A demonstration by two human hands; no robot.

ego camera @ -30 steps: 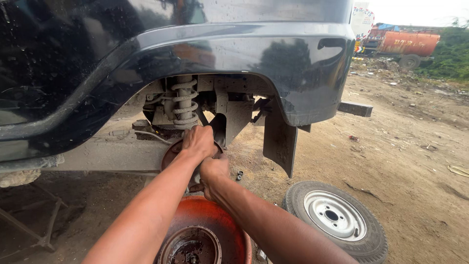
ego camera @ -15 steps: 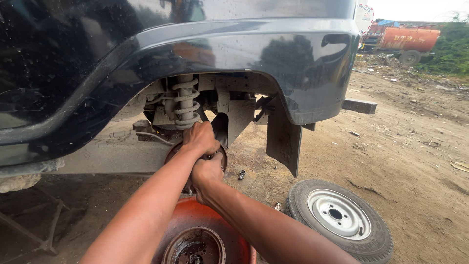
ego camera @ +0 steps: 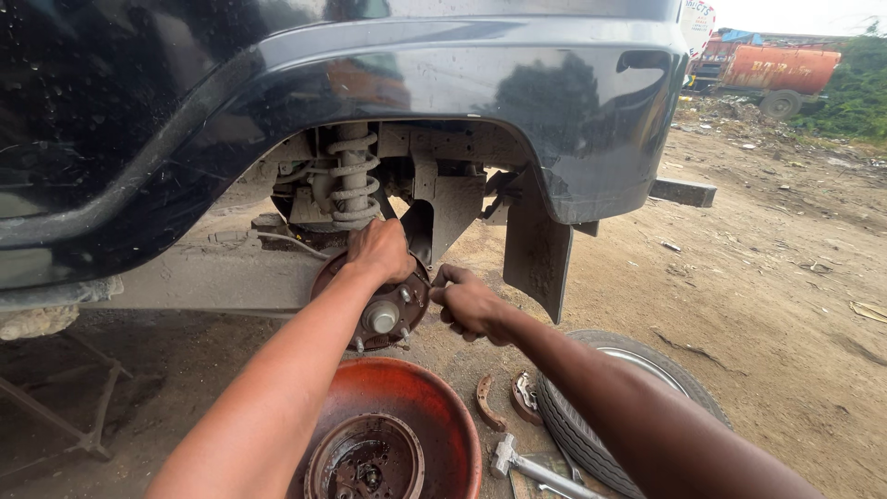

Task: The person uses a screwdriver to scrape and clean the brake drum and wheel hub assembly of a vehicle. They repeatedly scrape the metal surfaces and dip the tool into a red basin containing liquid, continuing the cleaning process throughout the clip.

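Best done by bracing the brake backing plate (ego camera: 374,310) firmly with the left hand (ego camera: 381,251) while working at its right edge with the right hand (ego camera: 468,302); steady pressure, no jerking, wrists kept clear of the studs around the hub centre (ego camera: 382,318).

Left grip: folded over the top rim of the plate, fingers curled down behind it, clamped on the rim just below the coil spring (ego camera: 352,177). Right grip: closed into a fist just beside the plate's right edge, fingers together; possibly pinching something small there, though cannot tell what, since the knuckles hide it.

Plate itself mounted under the dark wheel arch (ego camera: 480,65), directly between the two grips, with the mud flap (ego camera: 536,249) hanging beyond the right grip.

Below the grips, on the dirt ground: an orange-red brake drum (ego camera: 407,407) lying open side up, two curved brake shoes (ego camera: 504,399) just right of it, a hammer (ego camera: 531,467) nearer still, and a removed wheel (ego camera: 619,388) lying flat under the right forearm. Worth keeping feet and elbows off those loose parts while leaning in.
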